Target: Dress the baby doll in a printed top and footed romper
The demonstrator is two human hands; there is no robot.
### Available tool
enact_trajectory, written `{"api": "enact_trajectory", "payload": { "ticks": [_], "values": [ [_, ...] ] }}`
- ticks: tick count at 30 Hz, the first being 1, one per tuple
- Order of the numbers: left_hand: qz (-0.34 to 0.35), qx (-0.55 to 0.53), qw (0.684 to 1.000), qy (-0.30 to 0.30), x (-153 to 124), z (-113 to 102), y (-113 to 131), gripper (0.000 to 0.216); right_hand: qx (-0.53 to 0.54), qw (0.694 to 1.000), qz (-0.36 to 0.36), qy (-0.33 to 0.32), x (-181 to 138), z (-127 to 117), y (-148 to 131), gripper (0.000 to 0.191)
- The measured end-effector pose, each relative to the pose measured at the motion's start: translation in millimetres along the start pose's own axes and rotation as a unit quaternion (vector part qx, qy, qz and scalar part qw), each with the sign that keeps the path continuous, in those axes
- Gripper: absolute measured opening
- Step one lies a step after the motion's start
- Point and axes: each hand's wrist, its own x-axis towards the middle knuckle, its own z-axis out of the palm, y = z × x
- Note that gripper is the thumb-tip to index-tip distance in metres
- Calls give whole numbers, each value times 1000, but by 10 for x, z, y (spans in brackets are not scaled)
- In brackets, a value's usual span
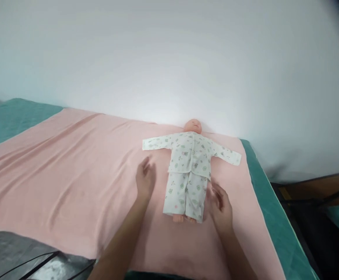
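A baby doll [193, 125] lies on its back, its head by the wall and its feet toward me. It wears a white printed jacket [188, 153] with the sleeves spread out to both sides. Matching white trousers [184, 190] cover its legs, and the toes show below the hems. My left hand [146, 177] hovers left of the doll, below one sleeve, with loosely curved fingers and nothing in it. Close to the right edge of the trousers is my right hand [222, 206], fingers bent but apart; whether its fingertips touch the cloth I cannot tell.
Beneath the doll a pink blanket [70, 175] with creases on its left side is spread over a green mattress [270, 210]. A white wall [158, 58] rises behind. Grey floor with black cords or bars shows at lower left, and dark objects stand at right.
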Motion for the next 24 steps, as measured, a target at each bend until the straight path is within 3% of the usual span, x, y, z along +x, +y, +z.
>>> {"api": "enact_trajectory", "payload": {
  "ticks": [4,6,9,15,19,24],
  "values": [
    [109,63,968,-216,-820,-204,-157,41,-31,989,-87,-115,-444,2,63,53],
    [184,100,942,-261,-1078,-284,-295,52,-93,975,-139,-147,-560,-16,116,55],
    [212,170,933,-235,-1226,-326,-437,57,-192,955,-192,-124,-616,-4,159,47],
    [189,299,909,-221,-1172,-275,-317,14,-260,931,-226,-118,-639,52,42,20],
    [136,267,929,-216,-1262,-358,-145,9,-260,916,-284,-111,-765,-45,-108,17],
    [124,202,946,-219,-1413,-427,-35,10,-297,901,-296,-115,-838,-138,-89,18]
  ]
}}
